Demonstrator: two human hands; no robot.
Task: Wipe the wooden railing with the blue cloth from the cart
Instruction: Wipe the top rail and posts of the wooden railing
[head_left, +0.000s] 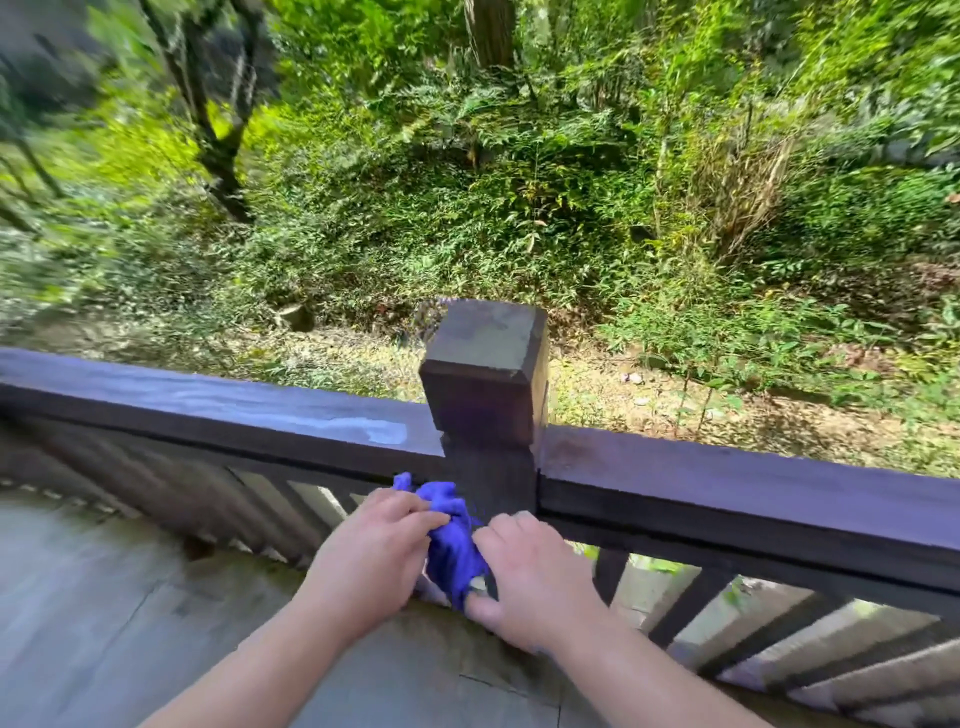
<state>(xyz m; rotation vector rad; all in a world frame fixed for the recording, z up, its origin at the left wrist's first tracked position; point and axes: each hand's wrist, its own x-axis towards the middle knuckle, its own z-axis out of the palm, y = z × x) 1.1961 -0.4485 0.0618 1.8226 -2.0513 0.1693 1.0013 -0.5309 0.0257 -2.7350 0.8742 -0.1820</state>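
A dark wooden railing (208, 410) runs across the view, broken by a square post (485, 384) in the middle. A wet, pale streak lies on the rail top just left of the post. The blue cloth (452, 545) is bunched up between both hands, in front of the post's lower part and below the rail top. My left hand (374, 551) grips its left side and my right hand (530, 571) grips its right side, thumb under the lower end. The cart is not in view.
Slanted balusters (727, 618) fill the space under the rail. A grey stone floor (104, 597) lies on my side. Beyond the railing the ground drops to a slope of green bushes and tree trunks (223, 156).
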